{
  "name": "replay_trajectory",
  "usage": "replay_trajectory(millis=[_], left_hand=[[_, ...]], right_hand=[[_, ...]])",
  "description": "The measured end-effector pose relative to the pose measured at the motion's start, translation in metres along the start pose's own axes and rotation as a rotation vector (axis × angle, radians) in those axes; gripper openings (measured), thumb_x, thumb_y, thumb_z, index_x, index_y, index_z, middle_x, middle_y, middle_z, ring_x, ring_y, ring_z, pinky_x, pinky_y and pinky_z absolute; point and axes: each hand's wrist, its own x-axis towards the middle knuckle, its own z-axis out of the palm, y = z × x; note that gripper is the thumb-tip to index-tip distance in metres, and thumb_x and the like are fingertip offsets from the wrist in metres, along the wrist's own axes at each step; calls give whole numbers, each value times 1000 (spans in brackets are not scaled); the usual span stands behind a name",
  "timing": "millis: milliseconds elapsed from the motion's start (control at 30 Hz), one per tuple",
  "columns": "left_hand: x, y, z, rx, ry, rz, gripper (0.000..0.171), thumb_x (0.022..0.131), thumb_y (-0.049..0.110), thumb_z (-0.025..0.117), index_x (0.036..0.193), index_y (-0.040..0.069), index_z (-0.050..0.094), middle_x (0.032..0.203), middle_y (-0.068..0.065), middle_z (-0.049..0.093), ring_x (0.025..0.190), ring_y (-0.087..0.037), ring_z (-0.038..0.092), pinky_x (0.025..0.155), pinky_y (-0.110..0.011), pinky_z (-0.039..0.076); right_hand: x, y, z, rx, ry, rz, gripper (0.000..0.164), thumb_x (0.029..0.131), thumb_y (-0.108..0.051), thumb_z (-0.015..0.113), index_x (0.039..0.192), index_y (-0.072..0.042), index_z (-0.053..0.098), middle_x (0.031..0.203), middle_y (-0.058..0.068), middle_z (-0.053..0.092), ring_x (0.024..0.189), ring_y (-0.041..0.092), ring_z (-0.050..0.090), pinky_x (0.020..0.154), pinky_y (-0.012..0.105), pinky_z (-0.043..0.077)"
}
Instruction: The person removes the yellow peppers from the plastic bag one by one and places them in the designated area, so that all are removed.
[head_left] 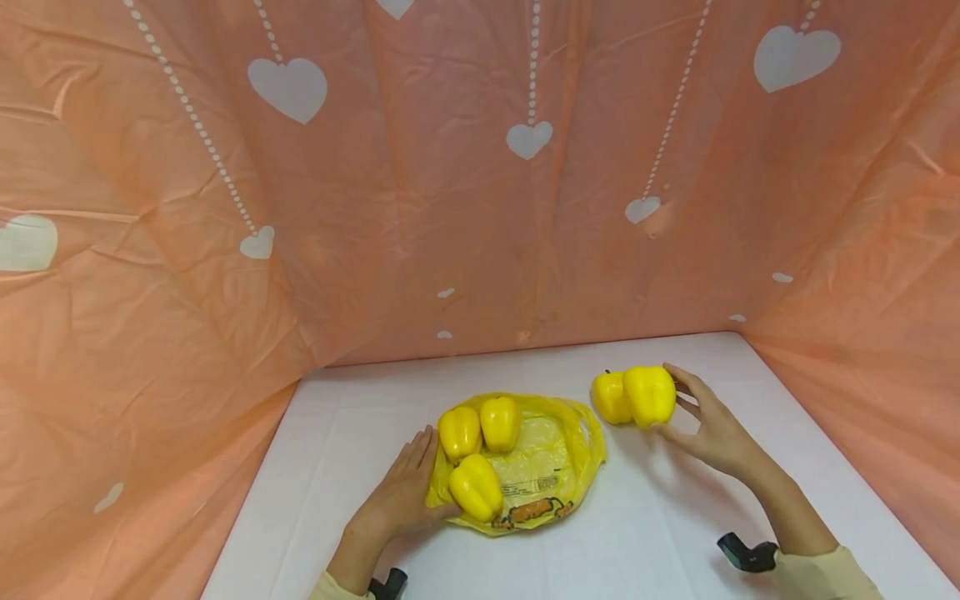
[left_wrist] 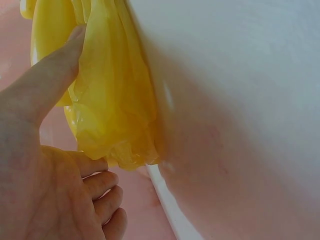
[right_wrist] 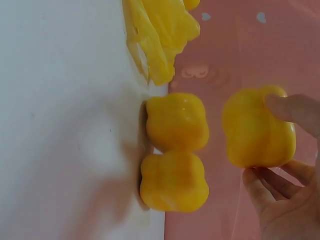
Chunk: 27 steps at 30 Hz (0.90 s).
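Note:
My right hand (head_left: 712, 429) holds a yellow bell pepper (head_left: 649, 396) between thumb and fingers, raised off the table. In the right wrist view two more yellow bell peppers stand side by side on the table, a nearer pepper (right_wrist: 175, 182) and a farther pepper (right_wrist: 177, 122); the head view shows only one plainly. A yellow plastic bag (head_left: 540, 454) lies spread with its mouth up, three yellow peppers in its left part, one being the front pepper (head_left: 476, 487). My left hand (head_left: 408, 483) rests against the bag's left side, fingers extended, thumb at its rim (left_wrist: 115, 90).
The white table (head_left: 600, 550) ends at a pink curtain (head_left: 480, 208) with white hearts, which hangs behind and on both sides. Black curved pieces, one a right wrist piece (head_left: 747, 553), sit at both wrists by the sleeves.

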Motion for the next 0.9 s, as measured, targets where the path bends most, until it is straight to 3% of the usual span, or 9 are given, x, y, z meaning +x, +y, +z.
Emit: replay_trajectory(millis=[900], left_hand=[[0,0,2,-7,-2,-8,122,85,49,88,165,-13,20,175,-29,16,164,-42,18,134,-56,17]], right_hand=[[1,25,-35,-55,-4,57,97,89,-5,86,165,7,25,161,35,35,139,57,42,100,-6,28]])
